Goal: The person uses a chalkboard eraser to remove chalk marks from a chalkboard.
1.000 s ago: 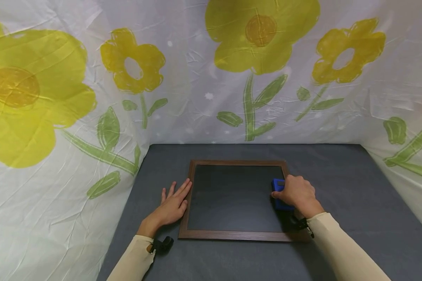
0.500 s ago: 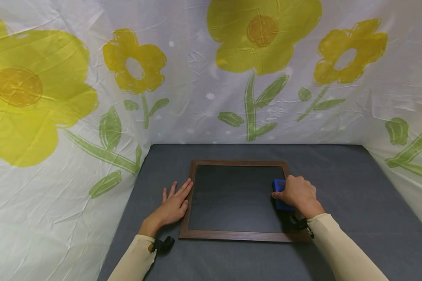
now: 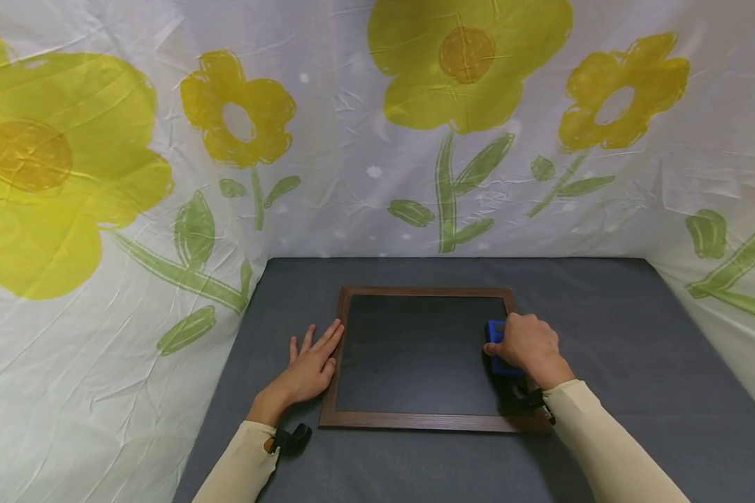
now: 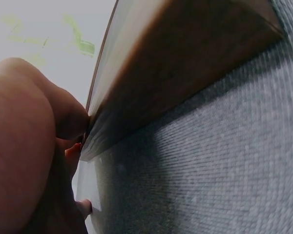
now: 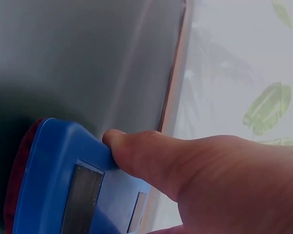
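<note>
A wood-framed chalkboard (image 3: 420, 353) is lying flat on the grey bench (image 3: 623, 349), roughly in the middle of it, with its long sides running left to right. The right hand (image 3: 528, 347) is curling its fingers and thumb around a blue eraser (image 3: 494, 332) and holding it down on the dark slate close to the board's right edge, about halfway along that side. In the right wrist view the thumb (image 5: 136, 153) is pressing against the eraser's blue plastic back (image 5: 68, 185), and a strip of dark red felt is showing along its lower left edge where it is meeting the slate. The left hand (image 3: 310, 365) is resting flat on the bench with its fingers straight and slightly spread, holding nothing; its fingertips are lying against the outer side of the board's left frame rail. The left wrist view is showing that brown rail (image 4: 185, 73) from very near, with the hand (image 4: 24, 146) pressed up beside it and the bench's woven grey cover (image 4: 224, 170) running below. Behind and to both sides, a creased white sheet printed with yellow flowers (image 3: 465, 63) and green leaves is hanging as a backdrop.
</note>
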Demonstrator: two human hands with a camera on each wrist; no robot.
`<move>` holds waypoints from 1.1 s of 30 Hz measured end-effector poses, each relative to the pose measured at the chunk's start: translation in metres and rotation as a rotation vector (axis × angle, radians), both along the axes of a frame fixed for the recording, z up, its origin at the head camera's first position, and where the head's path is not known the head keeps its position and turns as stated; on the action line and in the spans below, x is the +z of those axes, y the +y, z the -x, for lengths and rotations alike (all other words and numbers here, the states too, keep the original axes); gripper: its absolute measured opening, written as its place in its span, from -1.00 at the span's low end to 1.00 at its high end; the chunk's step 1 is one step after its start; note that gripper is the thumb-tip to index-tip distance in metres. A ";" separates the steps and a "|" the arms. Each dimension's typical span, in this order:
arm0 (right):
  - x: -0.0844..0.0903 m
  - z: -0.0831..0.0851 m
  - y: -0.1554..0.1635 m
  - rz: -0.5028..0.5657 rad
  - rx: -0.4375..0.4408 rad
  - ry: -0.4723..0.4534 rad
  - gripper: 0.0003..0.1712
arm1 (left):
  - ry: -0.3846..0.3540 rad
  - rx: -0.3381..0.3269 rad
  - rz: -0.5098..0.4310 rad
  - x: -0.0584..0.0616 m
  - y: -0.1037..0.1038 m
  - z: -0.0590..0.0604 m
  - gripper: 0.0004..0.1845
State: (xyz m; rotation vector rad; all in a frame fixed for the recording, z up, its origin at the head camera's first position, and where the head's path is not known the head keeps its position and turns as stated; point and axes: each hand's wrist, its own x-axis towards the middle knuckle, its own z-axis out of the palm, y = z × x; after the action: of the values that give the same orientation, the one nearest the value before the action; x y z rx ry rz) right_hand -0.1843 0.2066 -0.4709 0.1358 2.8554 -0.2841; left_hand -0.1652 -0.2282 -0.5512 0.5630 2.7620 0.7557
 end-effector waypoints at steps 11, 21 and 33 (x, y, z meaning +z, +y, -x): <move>-0.003 0.001 -0.001 0.011 0.011 0.022 -0.19 | 0.078 0.011 -0.114 -0.017 -0.004 0.002 -0.25; -0.005 0.000 -0.018 0.027 0.044 0.058 -0.20 | 0.078 0.008 -0.116 -0.020 -0.005 0.003 -0.26; -0.008 0.004 -0.054 0.016 0.103 0.104 -0.18 | 0.010 0.007 -0.008 -0.002 0.001 0.000 -0.24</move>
State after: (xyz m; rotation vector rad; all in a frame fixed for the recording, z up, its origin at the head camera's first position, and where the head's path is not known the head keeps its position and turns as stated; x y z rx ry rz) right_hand -0.1884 0.1522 -0.4793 -0.0295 2.9498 -0.3009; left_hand -0.1648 -0.2274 -0.5531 0.5612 2.7730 0.7674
